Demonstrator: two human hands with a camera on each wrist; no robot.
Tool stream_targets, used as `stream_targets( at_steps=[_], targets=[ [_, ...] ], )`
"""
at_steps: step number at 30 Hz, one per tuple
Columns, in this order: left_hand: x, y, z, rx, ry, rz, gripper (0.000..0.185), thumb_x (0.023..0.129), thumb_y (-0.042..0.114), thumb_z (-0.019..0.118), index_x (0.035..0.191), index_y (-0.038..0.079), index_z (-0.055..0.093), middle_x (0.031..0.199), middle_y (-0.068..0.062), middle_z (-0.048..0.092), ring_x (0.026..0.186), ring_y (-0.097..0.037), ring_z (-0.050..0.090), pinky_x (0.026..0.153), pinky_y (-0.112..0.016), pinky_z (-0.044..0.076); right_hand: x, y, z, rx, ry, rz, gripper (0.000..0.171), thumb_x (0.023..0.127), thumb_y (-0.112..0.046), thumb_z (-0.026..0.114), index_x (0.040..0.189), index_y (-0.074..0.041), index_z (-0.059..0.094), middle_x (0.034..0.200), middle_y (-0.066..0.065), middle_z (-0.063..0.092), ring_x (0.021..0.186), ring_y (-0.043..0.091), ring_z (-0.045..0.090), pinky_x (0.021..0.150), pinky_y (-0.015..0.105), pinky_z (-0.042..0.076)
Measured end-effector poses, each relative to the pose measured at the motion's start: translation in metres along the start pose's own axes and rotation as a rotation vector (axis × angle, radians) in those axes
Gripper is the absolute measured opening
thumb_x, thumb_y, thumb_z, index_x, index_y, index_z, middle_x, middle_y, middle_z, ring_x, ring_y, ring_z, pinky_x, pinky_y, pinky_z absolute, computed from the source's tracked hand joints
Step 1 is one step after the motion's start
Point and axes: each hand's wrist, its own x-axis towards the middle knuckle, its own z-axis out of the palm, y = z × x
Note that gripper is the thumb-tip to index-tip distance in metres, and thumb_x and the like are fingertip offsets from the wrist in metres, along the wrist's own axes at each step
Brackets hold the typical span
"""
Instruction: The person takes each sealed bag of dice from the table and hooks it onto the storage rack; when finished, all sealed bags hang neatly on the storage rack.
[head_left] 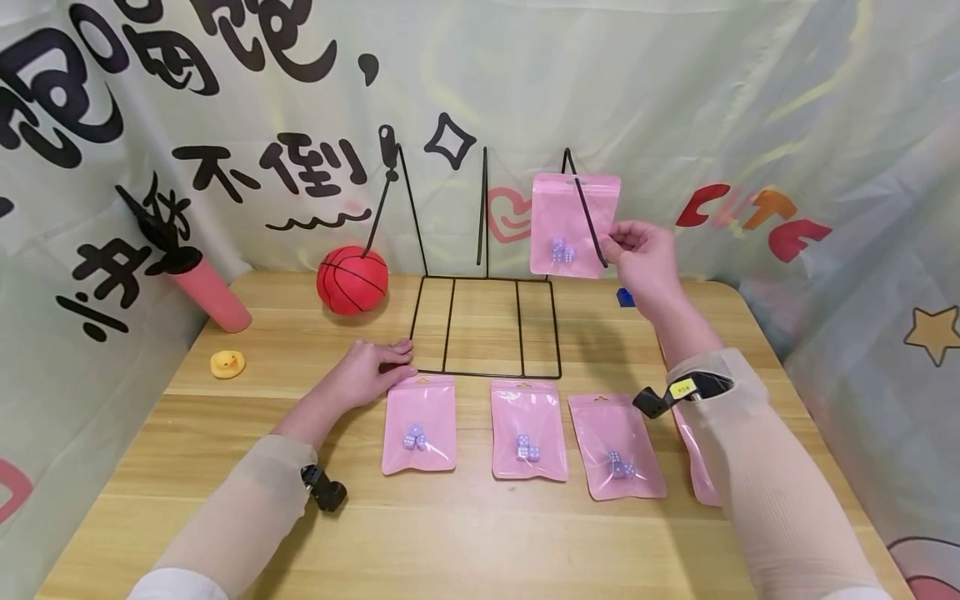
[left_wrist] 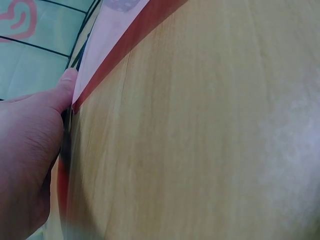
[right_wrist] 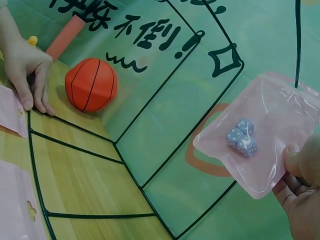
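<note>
A black wire rack with hook arms on tall uprights stands against the back cloth. My right hand pinches the lower right edge of a pink pouch, whose top lies along the right hook arm. The arm crosses in front of the pouch, and small purple dice show through it. At the rack's front left corner, my left hand holds the base wire with thumb and fingers. Close to the left thumb lies a flat pink pouch.
More pink pouches with dice, including a middle one and one further right, lie before the rack. A red ball, a pink cylinder, a yellow duck and a small blue object surround it.
</note>
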Motion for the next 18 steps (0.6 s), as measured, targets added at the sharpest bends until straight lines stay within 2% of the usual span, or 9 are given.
stream_targets(
  at_steps=[4, 8, 12, 15, 18],
  targets=[
    [0.0, -0.001, 0.0, -0.005, -0.002, -0.005, 0.038, 0.097, 0.024, 0.082, 0.129, 0.005, 0.075, 0.141, -0.008, 0.065, 0.137, -0.026, 0.057, 0.116, -0.049, 0.04, 0.002, -0.001, 0.0, 0.0, -0.003, 0.02, 0.02, 0.105, -0.012, 0.068, 0.117, 0.004, 0.067, 0.1, 0.003, 0.067, 0.094, 0.017, 0.062, 0.085, 0.025, 0.056],
    [-0.001, -0.001, 0.0, 0.003, -0.003, -0.013, 0.038, 0.097, 0.025, 0.081, 0.129, 0.005, 0.075, 0.141, -0.007, 0.065, 0.138, -0.026, 0.056, 0.118, -0.05, 0.037, 0.003, -0.002, -0.002, 0.001, -0.013, 0.036, 0.022, 0.104, -0.015, 0.069, 0.118, 0.002, 0.068, 0.104, 0.005, 0.068, 0.095, 0.017, 0.062, 0.083, 0.021, 0.056],
    [0.0, 0.001, 0.0, -0.001, 0.004, -0.008, 0.038, 0.097, 0.024, 0.082, 0.128, 0.004, 0.075, 0.141, -0.008, 0.065, 0.138, -0.027, 0.056, 0.116, -0.05, 0.04, 0.003, -0.002, -0.006, -0.013, -0.023, 0.036, 0.028, 0.103, -0.021, 0.072, 0.12, 0.001, 0.07, 0.103, 0.002, 0.072, 0.095, 0.015, 0.066, 0.08, 0.019, 0.055],
    [0.0, 0.002, 0.0, -0.004, 0.002, -0.009, 0.038, 0.097, 0.024, 0.081, 0.129, 0.004, 0.074, 0.141, -0.008, 0.065, 0.138, -0.027, 0.056, 0.114, -0.048, 0.042, 0.002, -0.003, -0.011, -0.043, -0.038, 0.025, 0.032, 0.102, -0.025, 0.073, 0.124, -0.002, 0.072, 0.109, 0.003, 0.074, 0.1, 0.014, 0.068, 0.083, 0.019, 0.055],
    [0.0, 0.003, -0.001, -0.009, -0.003, -0.01, 0.039, 0.097, 0.024, 0.081, 0.129, 0.004, 0.074, 0.141, -0.009, 0.065, 0.138, -0.027, 0.056, 0.114, -0.048, 0.042, 0.0, -0.003, -0.02, -0.087, -0.05, 0.009, 0.037, 0.101, -0.027, 0.075, 0.129, -0.002, 0.071, 0.117, 0.005, 0.074, 0.106, 0.014, 0.068, 0.091, 0.022, 0.055]
  ],
)
